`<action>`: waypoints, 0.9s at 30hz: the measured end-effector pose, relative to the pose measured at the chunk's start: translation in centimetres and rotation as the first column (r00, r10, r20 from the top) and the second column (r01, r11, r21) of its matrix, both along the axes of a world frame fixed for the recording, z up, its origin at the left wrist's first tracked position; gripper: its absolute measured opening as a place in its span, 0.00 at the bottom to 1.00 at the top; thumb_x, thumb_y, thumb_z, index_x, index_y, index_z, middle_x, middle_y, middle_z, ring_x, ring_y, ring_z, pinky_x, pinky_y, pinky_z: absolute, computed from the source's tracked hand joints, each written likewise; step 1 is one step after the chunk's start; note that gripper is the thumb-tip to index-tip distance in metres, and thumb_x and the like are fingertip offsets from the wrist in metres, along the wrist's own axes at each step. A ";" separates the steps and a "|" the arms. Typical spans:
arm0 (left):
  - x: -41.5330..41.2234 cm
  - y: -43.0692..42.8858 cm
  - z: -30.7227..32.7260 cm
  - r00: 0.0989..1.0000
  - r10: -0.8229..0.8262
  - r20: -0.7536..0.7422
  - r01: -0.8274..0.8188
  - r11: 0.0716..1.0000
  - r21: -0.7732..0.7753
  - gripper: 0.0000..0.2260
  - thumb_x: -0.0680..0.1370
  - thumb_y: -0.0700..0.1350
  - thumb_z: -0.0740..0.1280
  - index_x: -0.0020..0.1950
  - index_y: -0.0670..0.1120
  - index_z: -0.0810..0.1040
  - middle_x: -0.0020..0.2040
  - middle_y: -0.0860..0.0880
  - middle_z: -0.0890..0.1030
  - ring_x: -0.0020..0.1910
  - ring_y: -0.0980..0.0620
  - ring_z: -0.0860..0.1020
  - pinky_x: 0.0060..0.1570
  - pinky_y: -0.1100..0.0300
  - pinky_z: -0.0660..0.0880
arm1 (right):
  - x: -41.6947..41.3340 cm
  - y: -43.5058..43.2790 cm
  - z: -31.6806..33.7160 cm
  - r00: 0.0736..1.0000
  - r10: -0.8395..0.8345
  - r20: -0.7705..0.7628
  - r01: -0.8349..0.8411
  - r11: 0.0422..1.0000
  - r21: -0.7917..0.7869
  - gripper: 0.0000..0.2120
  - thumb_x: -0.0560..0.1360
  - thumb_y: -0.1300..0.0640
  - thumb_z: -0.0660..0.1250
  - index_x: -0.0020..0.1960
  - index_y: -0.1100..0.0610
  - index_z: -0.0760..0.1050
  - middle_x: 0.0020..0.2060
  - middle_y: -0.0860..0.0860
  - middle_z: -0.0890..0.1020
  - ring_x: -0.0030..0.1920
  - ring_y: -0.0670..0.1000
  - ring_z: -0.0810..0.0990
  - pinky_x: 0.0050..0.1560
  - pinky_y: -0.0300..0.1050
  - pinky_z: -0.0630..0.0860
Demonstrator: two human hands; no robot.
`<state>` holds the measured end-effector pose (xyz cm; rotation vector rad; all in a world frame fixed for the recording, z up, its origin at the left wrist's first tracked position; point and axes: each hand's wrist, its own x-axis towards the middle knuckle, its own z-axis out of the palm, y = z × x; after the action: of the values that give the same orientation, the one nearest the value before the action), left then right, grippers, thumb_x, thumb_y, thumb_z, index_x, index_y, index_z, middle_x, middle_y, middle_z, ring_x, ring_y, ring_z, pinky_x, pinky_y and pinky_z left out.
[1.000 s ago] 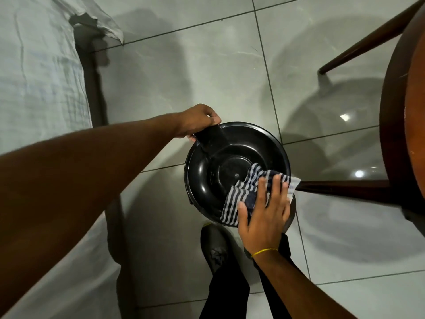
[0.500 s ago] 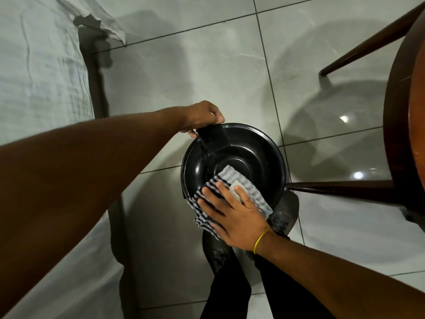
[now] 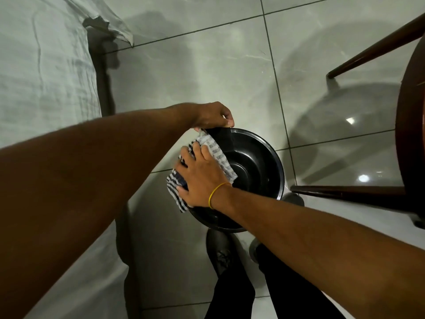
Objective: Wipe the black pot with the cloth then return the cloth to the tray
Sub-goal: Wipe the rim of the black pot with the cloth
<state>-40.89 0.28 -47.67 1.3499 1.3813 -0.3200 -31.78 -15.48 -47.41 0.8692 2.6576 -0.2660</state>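
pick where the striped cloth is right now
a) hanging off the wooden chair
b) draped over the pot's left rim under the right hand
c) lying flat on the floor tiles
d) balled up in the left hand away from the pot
b: the right hand presses the striped cloth over the left rim of the black pot, while the left hand grips the pot's far edge.

Both forearms are showing bare, with no sleeves reaching into view. The right hand (image 3: pixel 202 178) is wearing a thin yellow band (image 3: pixel 215 194) around the wrist, while the left hand (image 3: pixel 212 116) is wearing nothing. Black trousers (image 3: pixel 232 295) are covering both legs, and a dark shoe (image 3: pixel 219 254) with a faint pattern is showing on one foot.
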 end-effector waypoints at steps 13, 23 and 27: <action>-0.4 0.5 0.5 0.989 -0.141 0.051 0.138 0.989 0.058 0.11 0.84 0.50 0.67 0.63 0.49 0.83 0.62 0.45 0.84 0.63 0.42 0.81 0.68 0.39 0.77 | -1.4 1.4 0.3 0.984 -0.173 0.050 0.171 0.985 0.037 0.39 0.79 0.28 0.59 0.76 0.57 0.71 0.77 0.69 0.66 0.74 0.70 0.67 0.71 0.66 0.65; -1.5 -1.0 0.2 0.993 -0.035 0.109 0.029 0.998 0.047 0.10 0.83 0.49 0.69 0.62 0.48 0.84 0.58 0.45 0.86 0.59 0.40 0.84 0.63 0.36 0.80 | 2.5 1.0 -0.8 0.967 0.192 -0.167 -0.188 0.981 0.041 0.38 0.77 0.28 0.59 0.75 0.56 0.74 0.69 0.62 0.75 0.68 0.65 0.72 0.67 0.63 0.67; -1.8 -1.6 -0.2 0.991 0.003 0.131 -0.010 0.999 0.049 0.11 0.84 0.47 0.67 0.64 0.45 0.84 0.58 0.45 0.86 0.61 0.41 0.83 0.64 0.41 0.81 | 4.4 0.7 -1.5 0.911 0.339 -0.237 -0.329 0.941 0.080 0.37 0.79 0.29 0.58 0.77 0.54 0.72 0.74 0.60 0.74 0.70 0.64 0.73 0.67 0.63 0.67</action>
<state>-42.70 -1.32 -47.85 1.3822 1.2913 -0.1899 -27.33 -14.76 -48.93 0.3956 2.9934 -0.2516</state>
